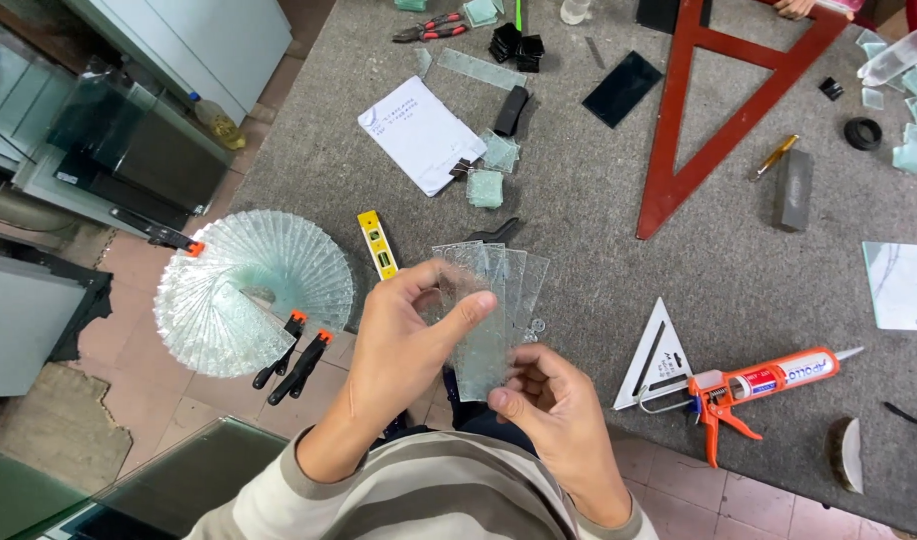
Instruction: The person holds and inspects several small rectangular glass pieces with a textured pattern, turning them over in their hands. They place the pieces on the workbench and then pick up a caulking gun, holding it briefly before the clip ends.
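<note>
So far a big clamped fan of textured glass strips (254, 290) hangs off the grey bench (599, 250), while my left hand (404, 335) and right hand (554, 410) both pinch a few loose textured clear glass strips (494, 305), fanned but unclamped.

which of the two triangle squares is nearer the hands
The small white triangle, lying beside the caulking gun, just off the right hand. The big red triangle lies at the table's far side.

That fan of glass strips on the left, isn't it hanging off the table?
Yes. The clamped fan of glass strips juts well past the grey table edge, over the tiled floor, which looks precarious. The left hand and right hand hold more strips fanned unevenly.
</note>
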